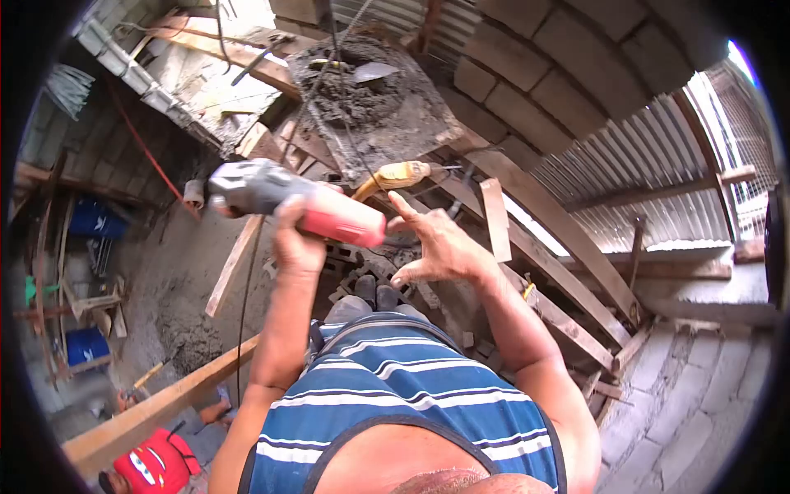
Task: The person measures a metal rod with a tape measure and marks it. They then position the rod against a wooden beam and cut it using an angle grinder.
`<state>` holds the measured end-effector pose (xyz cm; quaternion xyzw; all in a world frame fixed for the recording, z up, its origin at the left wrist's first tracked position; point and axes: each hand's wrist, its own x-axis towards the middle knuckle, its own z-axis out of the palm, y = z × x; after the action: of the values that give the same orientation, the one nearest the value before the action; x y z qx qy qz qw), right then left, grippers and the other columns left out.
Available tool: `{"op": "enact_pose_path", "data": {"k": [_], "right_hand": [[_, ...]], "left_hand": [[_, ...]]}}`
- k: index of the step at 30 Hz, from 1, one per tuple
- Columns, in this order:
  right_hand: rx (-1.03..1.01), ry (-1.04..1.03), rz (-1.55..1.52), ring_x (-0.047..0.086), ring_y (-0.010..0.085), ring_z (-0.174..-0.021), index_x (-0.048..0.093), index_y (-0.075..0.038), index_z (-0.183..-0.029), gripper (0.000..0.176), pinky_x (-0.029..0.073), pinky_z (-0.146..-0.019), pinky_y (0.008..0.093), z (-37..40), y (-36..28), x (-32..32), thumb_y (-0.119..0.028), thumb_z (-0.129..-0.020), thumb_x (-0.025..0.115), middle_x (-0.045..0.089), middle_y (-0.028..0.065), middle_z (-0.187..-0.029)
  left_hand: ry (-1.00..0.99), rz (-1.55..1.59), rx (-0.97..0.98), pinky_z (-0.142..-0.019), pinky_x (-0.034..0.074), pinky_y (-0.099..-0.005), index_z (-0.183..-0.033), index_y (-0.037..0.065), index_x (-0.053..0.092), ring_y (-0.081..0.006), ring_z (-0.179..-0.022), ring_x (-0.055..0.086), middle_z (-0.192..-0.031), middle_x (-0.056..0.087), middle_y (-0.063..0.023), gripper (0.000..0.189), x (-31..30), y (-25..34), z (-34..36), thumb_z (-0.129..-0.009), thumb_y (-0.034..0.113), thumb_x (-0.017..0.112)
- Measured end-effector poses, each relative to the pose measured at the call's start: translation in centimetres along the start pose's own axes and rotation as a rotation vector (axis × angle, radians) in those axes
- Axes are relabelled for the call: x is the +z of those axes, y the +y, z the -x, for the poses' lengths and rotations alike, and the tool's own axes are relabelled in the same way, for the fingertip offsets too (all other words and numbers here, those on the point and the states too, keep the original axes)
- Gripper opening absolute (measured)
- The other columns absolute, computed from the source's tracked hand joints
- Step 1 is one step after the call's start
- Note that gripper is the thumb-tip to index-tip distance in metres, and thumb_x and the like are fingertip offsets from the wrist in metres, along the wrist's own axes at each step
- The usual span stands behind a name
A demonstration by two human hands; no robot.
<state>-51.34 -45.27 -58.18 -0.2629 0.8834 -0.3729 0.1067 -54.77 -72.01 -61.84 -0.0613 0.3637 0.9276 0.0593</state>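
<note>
A grey and red power tool (329, 216), slightly blurred, is in my left hand (298, 239), whose fingers wrap round its body. My right hand (440, 244) is raised just right of the tool's red end, with its fingers apart and nothing in them. Behind the hands lies a yellow drill-like tool (399, 175) with a thin bit pointing right. Beyond it, a board (440, 123) bears wet grey mortar and a trowel (374, 72).
Wooden beams (568, 235) slope down at the right, beside block walls and corrugated sheet. A cord hangs at left centre. Low at the left, a person in a red shirt (152, 465) is near a long plank (164, 405). My boots stand below the hands.
</note>
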Motion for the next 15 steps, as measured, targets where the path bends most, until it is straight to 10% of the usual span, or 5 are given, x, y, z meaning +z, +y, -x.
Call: {"op": "enact_pose_path", "data": {"k": [1, 5, 7, 10, 15], "right_hand": [[0.000, -0.073, 0.116, 0.061, 0.0290, -0.118, 0.029, -0.008, -0.160, 0.123, 0.043, -0.103, 0.0435, 0.2, 1.5, -0.5, -0.048, -0.063, 0.093, 0.068, 0.0145, -0.122], [0.158, 0.257, 0.491, 0.069, 0.0240, -0.089, 0.077, -0.024, -0.099, 0.024, 0.046, -0.088, 0.0410, 1.9, 16.5, -1.5, -0.013, -0.077, 0.076, 0.073, 0.0026, -0.084], [0.100, 0.593, 0.469, 0.067, 0.0279, -0.070, 0.075, -0.021, -0.087, 0.020, 0.050, -0.066, 0.0427, 4.7, 20.2, -7.4, -0.004, -0.079, 0.066, 0.072, 0.0038, -0.079], [0.171, 0.814, 0.855, 0.069, 0.0229, -0.080, 0.075, -0.019, -0.091, 0.012, 0.051, -0.068, 0.0384, 7.8, 19.8, -15.5, -0.030, -0.094, 0.071, 0.073, 0.0011, -0.087], [0.019, 1.253, 0.960, 0.067, 0.0246, -0.095, 0.076, -0.013, -0.094, 0.016, 0.053, -0.083, 0.0377, 9.3, 12.5, -20.8, -0.021, -0.082, 0.085, 0.071, 0.0056, -0.097]], "left_hand": [[-0.047, -0.038, 0.037, -0.105, 0.050, -0.0492, -0.124, -0.008, 0.057, -0.0372, -0.108, 0.066, -0.115, 0.067, -0.0205, 0.069, -0.2, 2.1, -0.1, -0.078, 0.040, 0.074], [-0.062, 0.037, 0.310, -0.107, 0.046, -0.0562, -0.129, -0.006, 0.053, -0.0403, -0.114, 0.062, -0.120, 0.065, -0.0232, 0.073, -0.9, 8.2, 0.6, -0.078, 0.042, 0.075], [-0.130, 0.090, 0.376, -0.108, 0.045, -0.0573, -0.131, -0.005, 0.052, -0.0391, -0.119, 0.060, -0.125, 0.063, -0.0216, 0.074, -2.0, 10.5, 1.2, -0.079, 0.043, 0.075], [-0.092, 0.038, 0.447, -0.109, 0.044, -0.0567, -0.133, -0.004, 0.052, -0.0382, -0.120, 0.059, -0.127, 0.062, -0.0200, 0.075, -3.2, 12.2, 1.7, -0.080, 0.044, 0.075], [-0.115, 0.079, 0.385, -0.111, 0.041, -0.0542, -0.132, -0.005, 0.052, -0.0363, -0.122, 0.056, -0.126, 0.062, -0.0187, 0.076, -5.3, 12.3, 1.6, -0.079, 0.044, 0.076]]}}
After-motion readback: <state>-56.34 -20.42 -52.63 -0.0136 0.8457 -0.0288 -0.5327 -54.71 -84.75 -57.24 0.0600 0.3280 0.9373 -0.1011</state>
